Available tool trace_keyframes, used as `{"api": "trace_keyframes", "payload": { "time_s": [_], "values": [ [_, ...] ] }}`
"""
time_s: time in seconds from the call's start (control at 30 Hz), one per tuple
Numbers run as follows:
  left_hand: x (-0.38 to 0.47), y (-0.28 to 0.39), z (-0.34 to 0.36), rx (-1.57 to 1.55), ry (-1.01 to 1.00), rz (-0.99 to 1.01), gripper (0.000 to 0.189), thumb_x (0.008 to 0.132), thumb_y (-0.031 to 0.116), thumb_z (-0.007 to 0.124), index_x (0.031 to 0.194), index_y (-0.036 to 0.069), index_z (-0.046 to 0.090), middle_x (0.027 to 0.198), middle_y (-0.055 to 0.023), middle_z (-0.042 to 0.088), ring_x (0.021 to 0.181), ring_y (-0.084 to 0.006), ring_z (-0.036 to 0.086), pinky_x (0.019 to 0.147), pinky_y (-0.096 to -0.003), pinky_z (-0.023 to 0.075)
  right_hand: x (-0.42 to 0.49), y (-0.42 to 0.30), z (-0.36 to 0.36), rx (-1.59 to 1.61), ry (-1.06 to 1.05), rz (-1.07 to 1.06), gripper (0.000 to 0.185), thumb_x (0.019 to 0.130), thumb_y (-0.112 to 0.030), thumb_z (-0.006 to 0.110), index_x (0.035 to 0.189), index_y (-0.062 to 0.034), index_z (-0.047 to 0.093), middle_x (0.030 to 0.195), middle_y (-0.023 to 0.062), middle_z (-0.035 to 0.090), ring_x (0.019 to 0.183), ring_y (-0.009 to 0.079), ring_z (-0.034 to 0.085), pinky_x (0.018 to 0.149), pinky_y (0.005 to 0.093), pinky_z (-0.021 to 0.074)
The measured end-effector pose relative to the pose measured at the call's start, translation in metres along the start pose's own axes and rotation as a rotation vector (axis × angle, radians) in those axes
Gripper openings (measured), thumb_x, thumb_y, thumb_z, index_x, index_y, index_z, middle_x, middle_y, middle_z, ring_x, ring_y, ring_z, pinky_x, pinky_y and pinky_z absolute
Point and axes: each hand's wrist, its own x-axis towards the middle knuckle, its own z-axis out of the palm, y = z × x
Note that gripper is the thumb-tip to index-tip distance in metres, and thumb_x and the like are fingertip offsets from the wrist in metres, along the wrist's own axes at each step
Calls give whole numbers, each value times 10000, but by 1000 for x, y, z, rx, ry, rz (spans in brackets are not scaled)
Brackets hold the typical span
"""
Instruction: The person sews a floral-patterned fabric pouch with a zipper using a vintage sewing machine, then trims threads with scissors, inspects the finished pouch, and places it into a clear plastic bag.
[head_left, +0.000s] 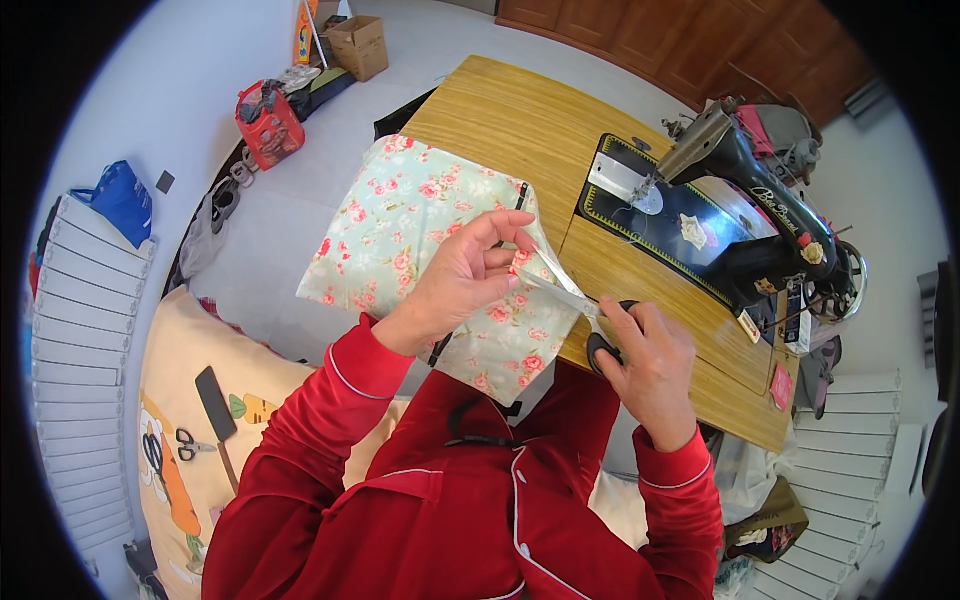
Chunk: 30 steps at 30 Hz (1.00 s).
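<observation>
Pale green fabric with pink and red roses (397, 217) lies over the left corner of a wooden sewing table and the person's lap. A black strip shows at its upper right edge and another near its lower edge. My left hand (469, 277) is above the fabric with curled fingers, thumb and fingertips close to the scissor blades; whether it pinches a thread or a bit of cloth cannot be made out. My right hand (649, 360) holds black-handled scissors (574, 296), their blades parted and pointing towards the left fingertips.
A black sewing machine (757, 202) stands on the wooden table (510, 112) at the right. Small scissors (191, 445) and a dark flat object (215, 403) lie on the cream cover at the left. A red bag (271, 131) and a cardboard box (360, 49) stand on the floor.
</observation>
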Motion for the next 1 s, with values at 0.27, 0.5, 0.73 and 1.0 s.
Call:
{"api": "trace_keyframes", "payload": {
  "time_s": [0.27,0.5,0.73,1.0],
  "values": [
    [2,7,6,44,32,-35,818,889,-105,627,1600,127,296,1314,-95,548,945,-98,632,792,-240,542,11,-7,13,-5,3,1,634,666,-155,869,1266,-104,672,967,84,570,829,273,623,718,405,485],
    [5,10,7,83,25,-22,902,876,-144,574,1638,140,184,1313,-129,528,901,-85,625,766,-234,539,14,-8,18,-2,13,-7,628,681,-124,856,1279,-100,666,956,90,565,823,276,622,709,407,484],
    [8,6,8,20,27,-34,924,874,-156,570,1645,157,170,1304,-128,507,964,-86,606,830,-258,555,6,0,21,62,27,47,562,719,-83,822,1258,-101,665,891,103,610,753,312,643,652,427,498],
    [5,-2,10,410,-71,193,891,870,-99,622,1637,116,223,1607,-154,348,1324,-263,541,1106,-388,476,-24,64,-24,-45,-12,449,288,773,-112,804,887,-77,542,748,141,620,703,390,631,626,481,462]
  ]
}}
